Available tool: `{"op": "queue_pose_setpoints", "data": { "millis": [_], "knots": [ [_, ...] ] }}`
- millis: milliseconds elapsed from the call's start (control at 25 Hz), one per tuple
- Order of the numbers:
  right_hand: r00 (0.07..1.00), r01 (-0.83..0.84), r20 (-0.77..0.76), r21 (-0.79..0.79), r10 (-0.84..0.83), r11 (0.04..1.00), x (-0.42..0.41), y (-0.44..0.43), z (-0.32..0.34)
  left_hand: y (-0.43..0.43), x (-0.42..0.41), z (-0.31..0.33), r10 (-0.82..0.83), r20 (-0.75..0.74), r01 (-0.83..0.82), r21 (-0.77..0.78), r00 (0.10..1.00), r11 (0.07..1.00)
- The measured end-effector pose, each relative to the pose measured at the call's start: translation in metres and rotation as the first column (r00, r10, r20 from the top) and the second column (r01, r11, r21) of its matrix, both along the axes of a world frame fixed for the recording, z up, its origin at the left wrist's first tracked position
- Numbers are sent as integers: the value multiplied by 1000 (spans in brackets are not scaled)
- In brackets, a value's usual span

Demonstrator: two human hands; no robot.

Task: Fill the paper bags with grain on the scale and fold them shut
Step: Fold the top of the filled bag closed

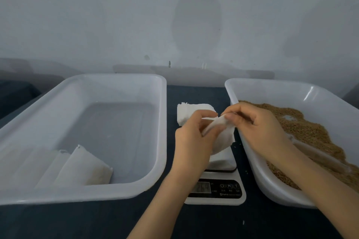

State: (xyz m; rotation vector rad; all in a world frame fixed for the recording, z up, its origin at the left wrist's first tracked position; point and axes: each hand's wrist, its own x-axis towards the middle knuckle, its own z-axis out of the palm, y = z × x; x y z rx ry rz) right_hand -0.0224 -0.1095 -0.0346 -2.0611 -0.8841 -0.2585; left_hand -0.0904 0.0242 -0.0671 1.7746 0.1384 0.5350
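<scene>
The paper bag point(223, 137) stands on the scale point(215, 198) between the two tubs. Its long axis runs up and slightly away from the person, and its mouth is pinched at the top by the fingers point(210, 132) of the left hand point(191, 141) and of the right hand point(260, 128), one on each side, so the fold looks like the next step. The right hand lies just beside the wall of the grain tub point(252, 161), where a scoop point(318, 153) rests in the grain point(310, 128). A stack of empty bags point(192, 111) lies just behind on the desk point(77, 221), and the filled bags point(85, 167) sit in the left tub point(159, 122), with nothing blocking the way there.
</scene>
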Motion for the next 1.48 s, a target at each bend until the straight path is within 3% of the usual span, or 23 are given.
{"op": "queue_pose_setpoints", "data": {
  "millis": [160, 320, 440, 560, 760, 960, 1080, 1240, 1360, 1400, 1480],
  "knots": [
    [994, -88, -54, 61, 91, 994, -6, 1, 4, -9, -10, 18, 102, -106, -58, 356, 989, 933],
    [986, -45, -151, 199, 76, 979, -7, 1, 6, 13, -37, 47, 189, -78, -148, 369, 979, 918],
    [982, -8, -184, 185, 43, 983, -7, 0, 5, 57, -63, 69, 330, -82, -268, 418, 940, 868],
    [984, -3, -176, 149, 30, 989, -9, 0, 5, 109, -80, 76, 473, -212, -309, 524, 855, 794],
    [988, 11, -152, 129, 9, 992, -5, 0, 1, 163, -87, 48, 413, -604, -180, 408, 682, 895],
    [988, 30, -154, 125, -11, 992, -4, -2, 0, 173, -95, 32, 280, -722, -106, 278, 633, 955],
    [988, 34, -151, 105, -18, 994, -4, -3, 0, 175, -95, 35, 305, -757, -60, 333, 577, 941],
    [987, 46, -154, 78, -33, 996, -4, -4, 0, 180, -95, 48, 390, -835, 276, 509, 389, 815],
    [986, 77, -155, 59, -67, 995, -3, -4, 0, 177, -92, 58, 533, -793, 360, 609, 295, 707],
    [984, 93, -157, 55, -84, 994, -2, -4, 0, 173, -91, 61, 650, -688, 350, 725, 323, 594],
    [978, 137, -162, 37, -129, 990, 1, -6, -1, 154, -82, 67, 797, -388, 239, 921, 463, 309]
  ]
}}
